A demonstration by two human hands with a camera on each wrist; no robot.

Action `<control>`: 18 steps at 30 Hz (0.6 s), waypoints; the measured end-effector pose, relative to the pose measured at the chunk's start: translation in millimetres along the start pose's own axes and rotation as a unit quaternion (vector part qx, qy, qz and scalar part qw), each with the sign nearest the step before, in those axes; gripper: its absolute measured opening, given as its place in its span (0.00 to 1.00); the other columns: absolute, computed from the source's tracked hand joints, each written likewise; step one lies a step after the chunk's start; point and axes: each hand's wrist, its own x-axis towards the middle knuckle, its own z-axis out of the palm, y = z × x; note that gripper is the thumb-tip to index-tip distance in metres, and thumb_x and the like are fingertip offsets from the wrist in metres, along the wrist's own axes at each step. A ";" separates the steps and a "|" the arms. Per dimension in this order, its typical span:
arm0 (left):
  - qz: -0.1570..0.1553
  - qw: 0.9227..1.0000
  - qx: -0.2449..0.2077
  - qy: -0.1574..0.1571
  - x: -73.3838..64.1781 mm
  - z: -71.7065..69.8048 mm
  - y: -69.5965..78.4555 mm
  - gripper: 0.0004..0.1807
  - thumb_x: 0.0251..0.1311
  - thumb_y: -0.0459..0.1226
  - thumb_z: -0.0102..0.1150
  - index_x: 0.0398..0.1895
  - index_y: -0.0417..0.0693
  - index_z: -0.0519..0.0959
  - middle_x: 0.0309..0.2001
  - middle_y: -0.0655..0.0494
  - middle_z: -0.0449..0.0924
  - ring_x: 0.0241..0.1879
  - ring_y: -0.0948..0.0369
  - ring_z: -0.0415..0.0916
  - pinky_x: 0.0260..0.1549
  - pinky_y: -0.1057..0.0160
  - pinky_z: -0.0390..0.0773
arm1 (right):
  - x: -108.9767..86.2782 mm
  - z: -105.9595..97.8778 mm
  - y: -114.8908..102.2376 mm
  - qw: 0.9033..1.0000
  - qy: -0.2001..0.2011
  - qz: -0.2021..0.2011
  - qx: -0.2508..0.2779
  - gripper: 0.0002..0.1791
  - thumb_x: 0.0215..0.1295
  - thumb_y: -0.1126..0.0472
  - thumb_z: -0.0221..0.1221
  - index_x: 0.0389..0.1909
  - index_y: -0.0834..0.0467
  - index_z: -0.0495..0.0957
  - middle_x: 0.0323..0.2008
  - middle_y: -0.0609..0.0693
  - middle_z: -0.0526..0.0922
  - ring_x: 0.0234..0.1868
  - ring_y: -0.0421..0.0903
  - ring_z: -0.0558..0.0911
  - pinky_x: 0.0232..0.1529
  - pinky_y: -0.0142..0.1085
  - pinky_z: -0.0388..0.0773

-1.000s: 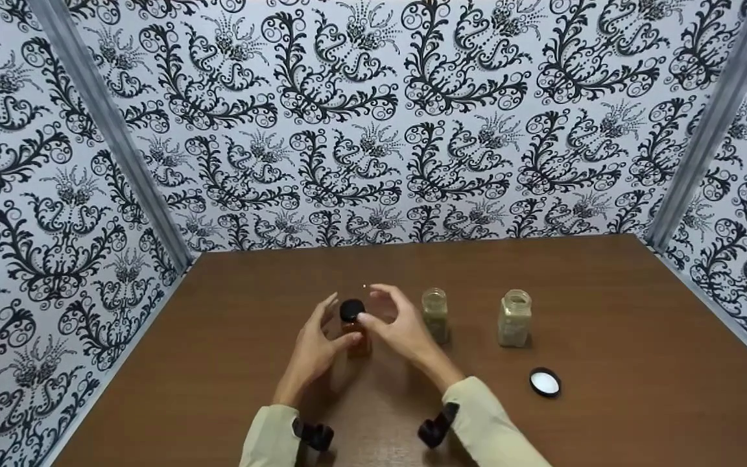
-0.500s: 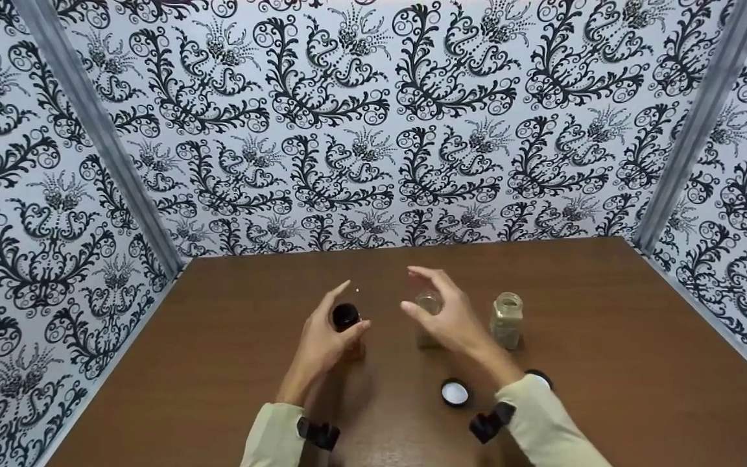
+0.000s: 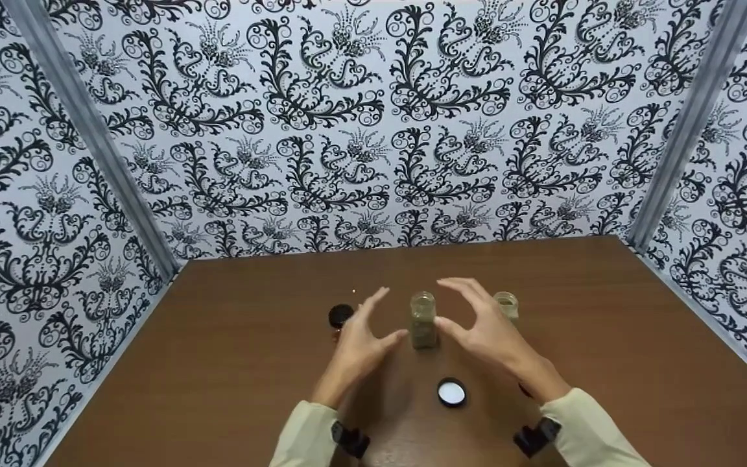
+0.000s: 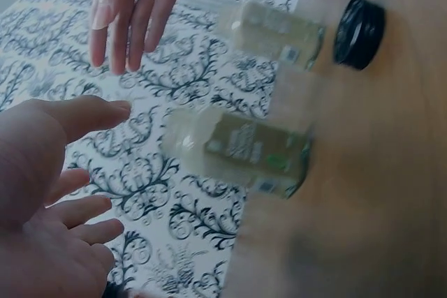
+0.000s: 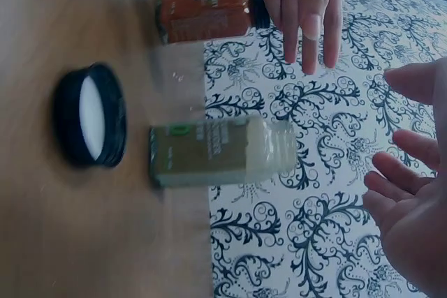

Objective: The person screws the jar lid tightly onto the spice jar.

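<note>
An uncapped glass spice jar (image 3: 423, 331) with greenish powder stands upright between my hands in the head view. My left hand (image 3: 362, 340) is to its left, fingers spread and holding nothing. Close at the jar's right side is my right hand (image 3: 487, 327), thumb and fingers apart. In front of the jar a black lid (image 3: 452, 392) lies with its white inside up. Left of my left hand stands a jar of orange-red spice (image 5: 209, 14) with its black cap (image 3: 341, 316) on, partly hidden by that hand in the head view.
A second uncapped jar (image 3: 507, 305) of pale powder stands behind my right hand, mostly covered by it. Another black lid (image 3: 524, 389) shows barely past my right wrist. Patterned walls (image 3: 373, 130) enclose the brown table (image 3: 250, 363) at the back and sides.
Both hands have left the orange-red jar and moved right, to either side of the middle jar. A black lid now lies on the table in front of that jar.
</note>
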 end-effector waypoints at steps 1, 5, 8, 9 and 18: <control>0.002 1.000 -0.001 -0.005 0.0 3.4 -0.5 0.41 0.55 0.39 0.73 0.73 0.49 0.67 0.73 0.44 0.67 0.72 0.42 0.64 0.71 0.41 0.64 | -2.7 -1.1 1.1 1.000 -0.001 0.002 -0.005 0.34 0.59 0.58 0.71 0.66 0.54 0.73 0.65 0.53 0.75 0.67 0.55 0.74 0.71 0.56 0.67; 0.007 1.000 -0.002 -0.014 -0.3 17.2 -5.2 0.40 0.55 0.38 0.73 0.72 0.46 0.67 0.71 0.42 0.70 0.70 0.43 0.67 0.70 0.43 0.67 | -13.0 -3.6 6.0 1.000 -0.009 0.007 -0.026 0.34 0.59 0.57 0.71 0.66 0.55 0.73 0.63 0.54 0.76 0.66 0.57 0.74 0.69 0.59 0.68; -0.001 1.000 -0.006 -0.014 -0.5 26.9 -9.6 0.41 0.54 0.38 0.74 0.71 0.46 0.67 0.69 0.40 0.71 0.69 0.43 0.69 0.68 0.43 0.69 | -20.2 -3.2 10.5 0.999 -0.030 0.013 -0.037 0.32 0.59 0.56 0.70 0.65 0.54 0.74 0.62 0.53 0.77 0.66 0.57 0.74 0.68 0.60 0.69; -0.007 1.000 -0.008 -0.016 -0.5 30.0 -10.9 0.42 0.53 0.38 0.75 0.72 0.47 0.67 0.69 0.40 0.72 0.68 0.42 0.69 0.68 0.42 0.70 | -22.6 -2.8 12.2 0.998 -0.041 0.015 -0.039 0.31 0.59 0.56 0.70 0.64 0.54 0.74 0.62 0.53 0.77 0.66 0.57 0.74 0.68 0.60 0.69; -0.051 0.997 -0.036 -0.034 6.5 52.8 -24.7 0.45 0.53 0.39 0.75 0.73 0.44 0.63 0.69 0.35 0.69 0.69 0.41 0.68 0.67 0.42 0.70 | -40.9 4.7 30.2 0.985 -0.157 -0.011 -0.064 0.33 0.61 0.50 0.69 0.63 0.63 0.74 0.58 0.56 0.78 0.61 0.58 0.78 0.64 0.57 0.74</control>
